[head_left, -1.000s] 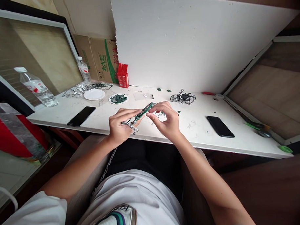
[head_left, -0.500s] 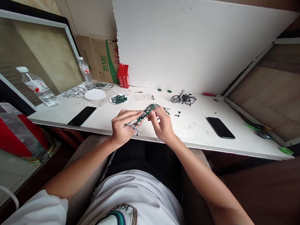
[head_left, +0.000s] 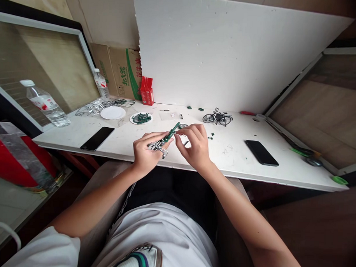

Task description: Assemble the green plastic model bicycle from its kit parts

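My left hand (head_left: 145, 152) is closed around a small green and silver model bicycle frame (head_left: 165, 139), held above the near edge of the white table (head_left: 224, 150). My right hand (head_left: 195, 144) has its fingers curled and pinched at the frame's far green end. A finished black model bicycle (head_left: 217, 117) stands on the table behind my hands. A small plate of green parts (head_left: 140, 117) lies to the left of it.
Two black phones lie on the table, one at the left (head_left: 97, 138) and one at the right (head_left: 262, 152). An empty white plate (head_left: 112, 112), plastic part sprues (head_left: 93, 106), two water bottles (head_left: 44, 104), a red box (head_left: 147, 91) and a cardboard carton (head_left: 121, 71) stand at the left.
Both hands have stayed over the table's near edge. My right hand's fingers have shifted along the frame's far end, and the frame has tilted slightly.
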The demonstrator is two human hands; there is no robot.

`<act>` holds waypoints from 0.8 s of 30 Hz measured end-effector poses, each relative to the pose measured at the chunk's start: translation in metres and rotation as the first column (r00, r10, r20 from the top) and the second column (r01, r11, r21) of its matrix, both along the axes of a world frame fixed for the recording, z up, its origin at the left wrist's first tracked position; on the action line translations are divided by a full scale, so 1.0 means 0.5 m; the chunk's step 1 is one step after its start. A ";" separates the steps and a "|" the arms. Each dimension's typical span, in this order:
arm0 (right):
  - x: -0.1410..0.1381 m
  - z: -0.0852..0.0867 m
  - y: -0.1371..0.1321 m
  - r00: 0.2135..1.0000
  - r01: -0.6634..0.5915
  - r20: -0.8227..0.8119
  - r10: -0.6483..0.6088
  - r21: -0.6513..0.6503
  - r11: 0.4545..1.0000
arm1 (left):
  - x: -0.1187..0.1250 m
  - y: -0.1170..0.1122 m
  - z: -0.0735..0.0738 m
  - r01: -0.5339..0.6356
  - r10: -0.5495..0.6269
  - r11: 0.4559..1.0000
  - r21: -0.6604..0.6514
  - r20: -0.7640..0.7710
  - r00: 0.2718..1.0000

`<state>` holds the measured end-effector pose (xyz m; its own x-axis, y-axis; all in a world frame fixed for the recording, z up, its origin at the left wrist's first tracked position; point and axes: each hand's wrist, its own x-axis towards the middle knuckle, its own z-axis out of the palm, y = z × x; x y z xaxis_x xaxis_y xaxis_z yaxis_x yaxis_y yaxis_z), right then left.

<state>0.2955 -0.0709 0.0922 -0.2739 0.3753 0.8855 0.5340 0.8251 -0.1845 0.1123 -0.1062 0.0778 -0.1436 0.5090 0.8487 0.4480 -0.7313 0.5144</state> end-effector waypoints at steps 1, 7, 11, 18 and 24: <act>-0.001 -0.001 -0.001 1.000 0.017 0.010 -0.017 0.004 1.000 | 0.001 -0.001 0.000 0.000 0.000 1.000 -0.004 -0.001 1.000; -0.010 -0.002 -0.010 0.995 -0.066 -0.093 0.046 -0.222 0.973 | 0.006 0.000 -0.006 -0.020 0.020 1.000 0.004 -0.017 1.000; -0.013 0.006 -0.018 0.982 -0.117 -0.181 0.052 -0.365 0.924 | 0.006 0.001 -0.006 -0.011 0.011 1.000 -0.022 0.011 1.000; -0.003 0.000 -0.006 0.985 -0.138 -0.123 0.119 -0.159 0.978 | 0.010 -0.006 0.001 0.035 -0.026 0.994 -0.101 0.089 0.996; -0.007 -0.007 -0.002 0.999 -0.025 -0.044 0.021 -0.098 0.995 | 0.014 -0.010 -0.001 0.040 -0.029 0.992 -0.117 0.090 0.996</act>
<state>0.2919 -0.0720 0.0885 -0.2461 0.4549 0.8558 0.5049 0.8139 -0.2874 0.1192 -0.1113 0.0772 -0.1954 0.6113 0.7669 0.3728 -0.6770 0.6346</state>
